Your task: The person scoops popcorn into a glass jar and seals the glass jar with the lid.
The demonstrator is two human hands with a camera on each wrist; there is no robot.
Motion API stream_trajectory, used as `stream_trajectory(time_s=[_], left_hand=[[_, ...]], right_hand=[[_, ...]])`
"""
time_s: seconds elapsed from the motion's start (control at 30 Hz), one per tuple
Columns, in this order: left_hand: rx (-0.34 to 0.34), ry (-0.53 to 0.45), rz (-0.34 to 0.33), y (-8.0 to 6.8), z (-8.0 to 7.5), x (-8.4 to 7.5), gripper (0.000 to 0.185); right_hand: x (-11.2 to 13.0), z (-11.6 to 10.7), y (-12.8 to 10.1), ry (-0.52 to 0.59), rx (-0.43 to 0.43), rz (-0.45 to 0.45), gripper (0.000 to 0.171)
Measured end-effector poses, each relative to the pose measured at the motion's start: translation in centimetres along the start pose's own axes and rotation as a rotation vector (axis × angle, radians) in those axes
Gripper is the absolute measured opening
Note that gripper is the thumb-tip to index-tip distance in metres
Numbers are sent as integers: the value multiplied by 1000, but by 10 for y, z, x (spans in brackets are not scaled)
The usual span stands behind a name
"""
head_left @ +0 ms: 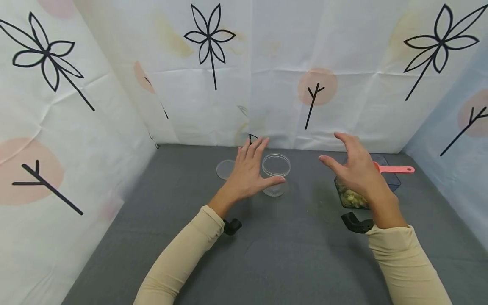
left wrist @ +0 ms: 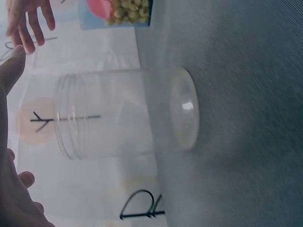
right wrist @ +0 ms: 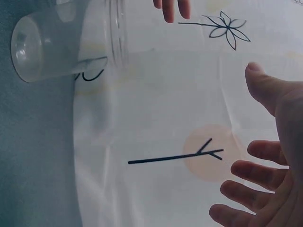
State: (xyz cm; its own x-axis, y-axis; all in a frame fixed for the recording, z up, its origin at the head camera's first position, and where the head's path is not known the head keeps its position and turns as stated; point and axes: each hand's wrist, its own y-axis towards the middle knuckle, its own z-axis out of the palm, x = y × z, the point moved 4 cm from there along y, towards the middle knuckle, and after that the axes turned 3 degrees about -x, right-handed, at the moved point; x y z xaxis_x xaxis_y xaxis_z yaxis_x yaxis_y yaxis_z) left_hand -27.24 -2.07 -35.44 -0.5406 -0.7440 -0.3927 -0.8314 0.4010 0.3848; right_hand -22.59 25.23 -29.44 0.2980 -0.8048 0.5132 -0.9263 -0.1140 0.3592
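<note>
A clear plastic jar stands upright without a lid on the grey table. My left hand hovers just left of it, fingers straight and spread, thumb reaching toward the jar's side; I cannot tell if it touches. My right hand floats open above a dark container of yellowish pieces, holding nothing. A pink-handled tool lies across that container.
A clear round lid lies flat to the left of the jar. White sheets printed with flowers wall in the table at the back and on both sides. A black wrist mount shows under each forearm.
</note>
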Motion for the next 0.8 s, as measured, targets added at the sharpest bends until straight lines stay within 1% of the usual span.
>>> stream_trajectory(time_s=[0.13, 0.3, 0.4, 0.53, 0.63, 0.8], left_hand=[[-14, -41, 26, 4, -1, -14, 114], [-22, -82, 57, 11, -3, -33, 113], [-19, -102, 80, 15, -2, -44, 112], [-4, -163, 105, 20, 1, -60, 113], [3, -202, 115, 22, 4, -71, 114], [9, -230, 144, 27, 7, -85, 114]], right_hand=[[-8, -12, -8, -13, -50, 33, 79], [-20, -30, -14, -10, -131, 44, 69], [-27, -39, -18, -28, -183, 63, 64], [-38, -52, -23, -58, -262, 88, 58], [-43, -58, -27, -67, -337, 84, 51], [-49, -62, -33, -79, -446, 94, 41]])
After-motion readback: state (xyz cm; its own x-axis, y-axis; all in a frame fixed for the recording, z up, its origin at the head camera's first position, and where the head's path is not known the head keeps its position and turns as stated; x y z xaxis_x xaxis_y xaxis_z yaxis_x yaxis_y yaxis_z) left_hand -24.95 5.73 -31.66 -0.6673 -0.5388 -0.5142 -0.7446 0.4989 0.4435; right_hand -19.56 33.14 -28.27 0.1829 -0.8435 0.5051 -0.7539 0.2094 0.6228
